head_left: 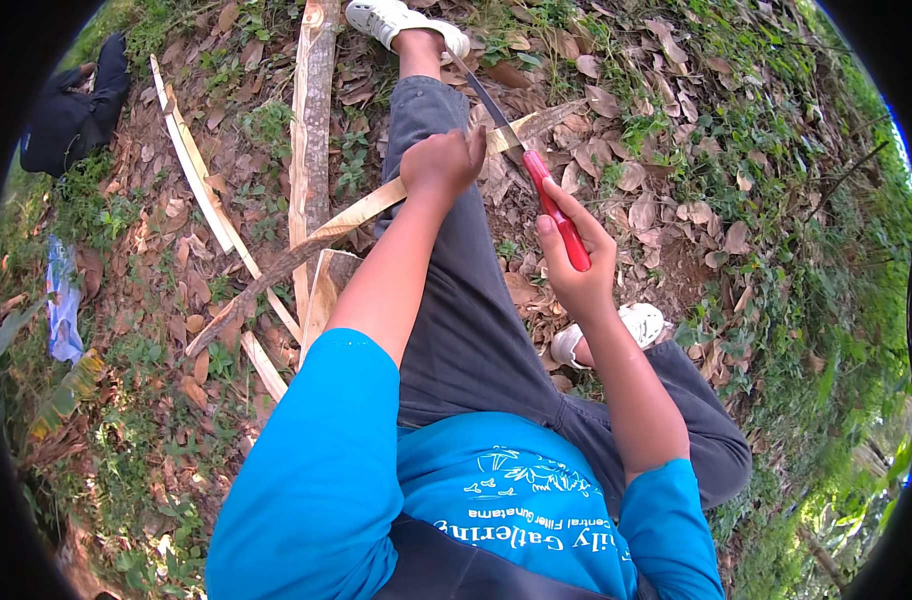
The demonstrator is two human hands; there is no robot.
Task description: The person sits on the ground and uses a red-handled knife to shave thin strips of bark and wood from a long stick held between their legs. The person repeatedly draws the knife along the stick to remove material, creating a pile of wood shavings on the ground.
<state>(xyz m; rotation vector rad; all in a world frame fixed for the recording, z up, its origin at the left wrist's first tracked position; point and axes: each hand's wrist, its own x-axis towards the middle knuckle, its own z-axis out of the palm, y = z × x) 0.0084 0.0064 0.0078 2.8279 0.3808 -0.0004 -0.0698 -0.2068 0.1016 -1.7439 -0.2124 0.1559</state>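
Observation:
A long narrow strip of wood (361, 212) lies slantwise across my outstretched leg, bark on part of it and pale cut wood on the rest. My left hand (441, 165) is closed round it above the shin. In my right hand (583, 265) is a knife (558, 215) with a red handle, its dark blade pointing away and up to the left. The blade crosses the strip near its far right end and seems to touch it. Part of the strip is hidden behind my left hand.
To the left lie a split log (314, 130), a wood block (328, 290) and a thin pale strip (204, 185) on leaf-strewn ground. A black bag (76, 110) and a blue plastic bag (63, 300) are farther left. My feet wear white clogs (406, 25). Green plants grow at right.

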